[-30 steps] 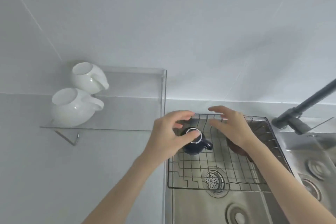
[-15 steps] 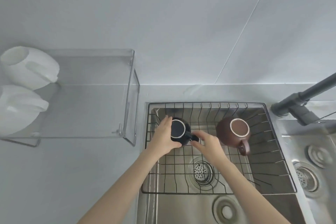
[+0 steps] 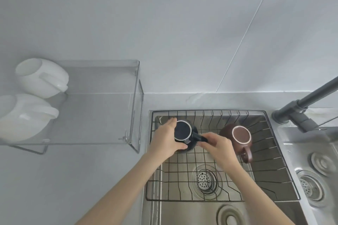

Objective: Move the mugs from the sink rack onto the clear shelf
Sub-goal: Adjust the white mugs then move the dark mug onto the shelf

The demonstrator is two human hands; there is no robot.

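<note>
the dark mug (image 3: 182, 132) stands upright in the sink rack (image 3: 259, 153); the left hand (image 3: 167, 141) cups its side and the right hand (image 3: 220, 147) pinches its handle, likely for a steady lift to the clear shelf (image 3: 95, 111); the brown mug (image 3: 241, 136) waits alongside.

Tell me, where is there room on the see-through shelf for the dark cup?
The clear shelf is bare from the two white mugs across to its right end wall, so that stretch is free. Its left end is crowded by those mugs. The dark mug sits in the sink rack, held by both hands.
</note>
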